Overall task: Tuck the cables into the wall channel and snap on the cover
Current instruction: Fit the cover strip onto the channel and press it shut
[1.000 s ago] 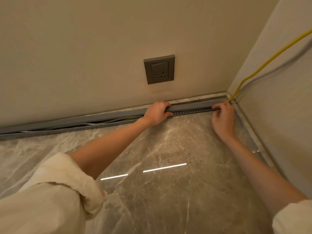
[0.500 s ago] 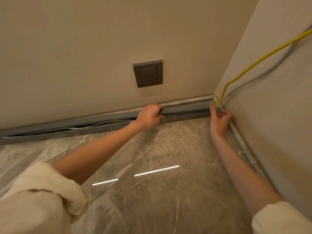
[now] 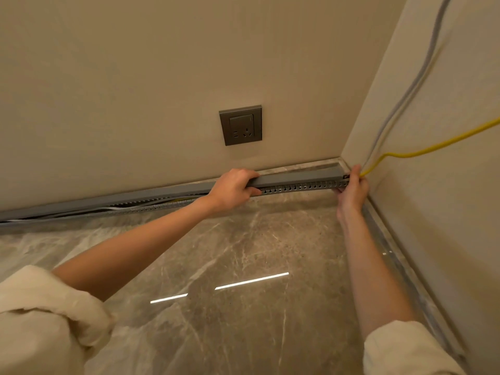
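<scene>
Head view: a long grey slotted cable channel [image 3: 295,188] runs along the base of the beige wall, from the left edge of the frame to the corner at right. Its flat grey cover [image 3: 297,178] sits on the right stretch; farther left the channel gapes open, showing white and grey cables [image 3: 130,208]. The left hand [image 3: 232,189] is clenched around the cover at mid-frame. The right hand [image 3: 351,189] pinches the channel's corner end, where a yellow cable [image 3: 422,152] and a grey cable [image 3: 405,96] rise up the right wall. A grey wall socket [image 3: 240,125] sits above. The floor [image 3: 243,266] is glossy marble.
</scene>
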The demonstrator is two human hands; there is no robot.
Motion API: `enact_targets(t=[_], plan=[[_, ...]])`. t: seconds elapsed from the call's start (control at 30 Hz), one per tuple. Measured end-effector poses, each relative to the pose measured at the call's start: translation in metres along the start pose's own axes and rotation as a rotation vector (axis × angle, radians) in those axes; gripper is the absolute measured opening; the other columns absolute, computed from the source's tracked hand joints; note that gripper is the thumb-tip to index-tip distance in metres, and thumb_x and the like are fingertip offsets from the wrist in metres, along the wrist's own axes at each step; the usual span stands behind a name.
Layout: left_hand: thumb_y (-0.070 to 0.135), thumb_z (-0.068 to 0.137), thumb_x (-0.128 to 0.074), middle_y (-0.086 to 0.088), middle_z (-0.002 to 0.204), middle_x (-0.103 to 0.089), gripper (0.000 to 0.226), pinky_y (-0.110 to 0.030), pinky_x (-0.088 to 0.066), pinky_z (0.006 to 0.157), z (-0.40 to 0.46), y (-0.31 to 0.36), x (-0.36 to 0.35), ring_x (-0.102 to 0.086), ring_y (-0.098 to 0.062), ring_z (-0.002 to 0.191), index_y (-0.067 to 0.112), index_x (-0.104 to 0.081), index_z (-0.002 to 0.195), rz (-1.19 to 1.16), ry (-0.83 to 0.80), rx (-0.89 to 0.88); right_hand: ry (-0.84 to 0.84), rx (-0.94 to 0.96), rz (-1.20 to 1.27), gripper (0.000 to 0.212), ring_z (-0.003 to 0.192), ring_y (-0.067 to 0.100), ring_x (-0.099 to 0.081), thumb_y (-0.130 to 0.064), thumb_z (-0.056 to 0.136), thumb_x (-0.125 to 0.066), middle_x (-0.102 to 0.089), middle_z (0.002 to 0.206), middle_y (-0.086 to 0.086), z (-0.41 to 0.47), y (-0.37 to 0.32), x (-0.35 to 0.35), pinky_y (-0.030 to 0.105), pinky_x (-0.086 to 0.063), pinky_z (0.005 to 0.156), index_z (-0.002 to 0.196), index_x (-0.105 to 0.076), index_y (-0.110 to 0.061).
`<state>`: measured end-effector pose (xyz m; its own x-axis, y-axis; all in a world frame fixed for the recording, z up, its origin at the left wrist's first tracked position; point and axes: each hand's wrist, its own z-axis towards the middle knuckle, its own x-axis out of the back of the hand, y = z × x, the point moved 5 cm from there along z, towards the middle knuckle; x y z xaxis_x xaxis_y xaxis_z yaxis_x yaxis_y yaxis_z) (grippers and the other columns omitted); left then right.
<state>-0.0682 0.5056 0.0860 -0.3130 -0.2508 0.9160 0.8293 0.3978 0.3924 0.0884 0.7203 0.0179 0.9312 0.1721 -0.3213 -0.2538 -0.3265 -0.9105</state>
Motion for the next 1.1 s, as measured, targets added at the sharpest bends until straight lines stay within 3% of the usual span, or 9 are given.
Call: enact_targets(t=[0.1,0.27,0.57,0.77,0.9,1.03,1.1], plan=[[0.025,0.083,-0.066,-0.014,0.098,-0.069,0.024,-0.046,-0.050,0.073,-0.001,0.003,0.007,-0.059,-0.033,0.089,0.007,-0.064,0.098,0.019,-0.007,-0.016,-0.010,-0.030,0.179,0.028,0.074,0.016,-0.058,-0.036,0.098,-0.046,-0.057,0.078,0.004,-0.002,-0.008,0.000,0.031,-0.054,0.063,0.077,-0.047,-0.018],[0.029,0.081,-0.070,-0.012,0.103,-0.069,0.033,-0.041,-0.050,0.075,-0.005,0.007,0.012,-0.060,-0.030,0.092,0.009,-0.064,0.107,0.010,-0.007,-0.025,-0.125,-0.108,0.582,0.042,0.066,0.032,-0.070,-0.035,0.101,-0.037,-0.069,0.062,0.020,-0.019,-0.021,-0.015,0.036,-0.060,0.065,0.069,-0.043,-0.009],[0.029,0.085,-0.066,-0.010,0.091,-0.072,0.025,-0.040,-0.052,0.069,0.000,0.027,0.011,-0.064,-0.027,0.081,0.011,-0.066,0.103,-0.074,-0.002,-0.034,-0.062,-0.149,0.749,0.036,0.063,0.027,-0.070,-0.039,0.099,-0.042,-0.072,0.066,0.014,-0.027,-0.026,-0.017,0.030,-0.058,0.056,0.073,-0.041,-0.013],[0.030,0.082,-0.069,-0.008,0.090,-0.071,0.027,-0.040,-0.052,0.069,0.007,0.039,0.007,-0.062,-0.025,0.079,0.012,-0.066,0.101,-0.067,0.000,-0.037,-0.158,-0.156,0.652,0.047,0.064,0.031,-0.068,-0.050,0.099,-0.030,-0.070,0.075,0.019,-0.024,-0.027,-0.018,0.035,-0.059,0.061,0.096,-0.042,-0.005],[0.025,0.080,-0.071,-0.007,0.083,-0.070,0.019,-0.037,-0.047,0.064,0.010,0.039,0.012,-0.057,-0.021,0.071,0.013,-0.066,0.094,-0.084,-0.007,-0.028,-0.194,-0.170,0.546,0.062,0.082,0.037,-0.065,-0.051,0.098,-0.028,-0.060,0.101,0.028,-0.022,-0.024,-0.013,0.044,-0.054,0.084,0.129,-0.038,0.002],[0.022,0.082,-0.069,-0.008,0.083,-0.069,0.016,-0.035,-0.045,0.062,0.012,0.043,0.011,-0.053,-0.020,0.070,0.012,-0.066,0.094,-0.061,-0.030,-0.042,-0.123,-0.141,0.649,0.044,0.078,0.027,-0.070,-0.041,0.101,-0.033,-0.071,0.074,0.009,-0.027,-0.030,-0.010,0.039,-0.056,0.080,0.090,-0.052,-0.003],[0.023,0.082,-0.069,-0.006,0.079,-0.067,0.015,-0.034,-0.043,0.060,0.012,0.044,0.012,-0.052,-0.020,0.068,0.013,-0.067,0.093,-0.045,-0.042,-0.053,-0.117,-0.127,0.676,0.041,0.071,0.026,-0.069,-0.040,0.101,-0.033,-0.069,0.061,0.006,-0.031,-0.033,-0.009,0.037,-0.057,0.071,0.084,-0.049,-0.006]])
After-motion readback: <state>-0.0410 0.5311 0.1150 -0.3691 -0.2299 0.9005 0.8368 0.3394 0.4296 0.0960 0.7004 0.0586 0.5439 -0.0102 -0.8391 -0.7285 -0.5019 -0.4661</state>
